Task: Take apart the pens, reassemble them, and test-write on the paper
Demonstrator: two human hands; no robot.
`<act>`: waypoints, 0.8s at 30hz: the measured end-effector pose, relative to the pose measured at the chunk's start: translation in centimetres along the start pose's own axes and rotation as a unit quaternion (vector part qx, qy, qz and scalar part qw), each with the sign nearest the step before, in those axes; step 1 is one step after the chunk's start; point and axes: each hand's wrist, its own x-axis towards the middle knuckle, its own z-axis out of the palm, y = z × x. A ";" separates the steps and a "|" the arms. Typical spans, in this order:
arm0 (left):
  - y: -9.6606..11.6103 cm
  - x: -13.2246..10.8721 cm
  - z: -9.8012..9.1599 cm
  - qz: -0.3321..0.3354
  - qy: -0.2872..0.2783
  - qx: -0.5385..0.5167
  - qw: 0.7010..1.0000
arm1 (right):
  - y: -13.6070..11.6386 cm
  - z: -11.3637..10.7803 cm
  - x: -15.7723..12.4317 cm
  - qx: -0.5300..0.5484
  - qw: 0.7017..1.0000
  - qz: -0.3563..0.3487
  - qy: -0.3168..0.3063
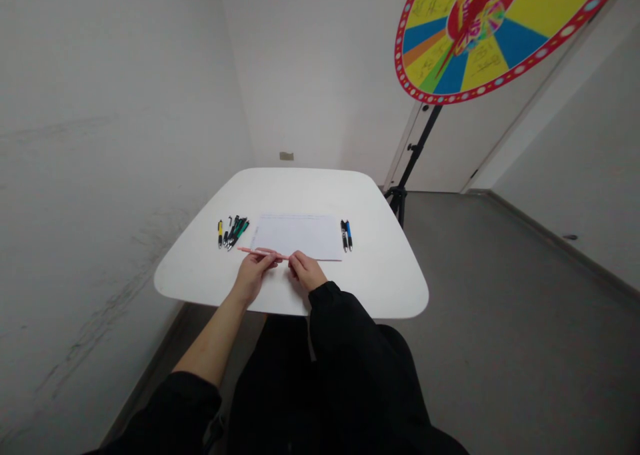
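Pen [254, 251] check: where's that pink one sitting?

Crosswise, by the near edge of the paper [300, 234]. Left hand [254, 272] has it clamped between thumb and fingers, one end poking out leftward past them.

And the right hand [306, 270]?

Fingers curled together, pinching the other end, tip hidden in there.

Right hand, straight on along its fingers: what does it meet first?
Past the pink pen it's touching, likely the left hand, close by; one view leaves depth uncertain.
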 end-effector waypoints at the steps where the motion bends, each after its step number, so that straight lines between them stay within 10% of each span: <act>1: 0.0 0.0 0.0 0.000 0.000 0.003 1.000 | 0.0 0.0 0.0 -0.010 1.000 -0.003 0.003; 24: -0.4 0.2 -0.3 -0.034 -0.002 -0.083 0.996 | 0.5 0.0 -0.2 -0.257 0.960 -0.106 0.028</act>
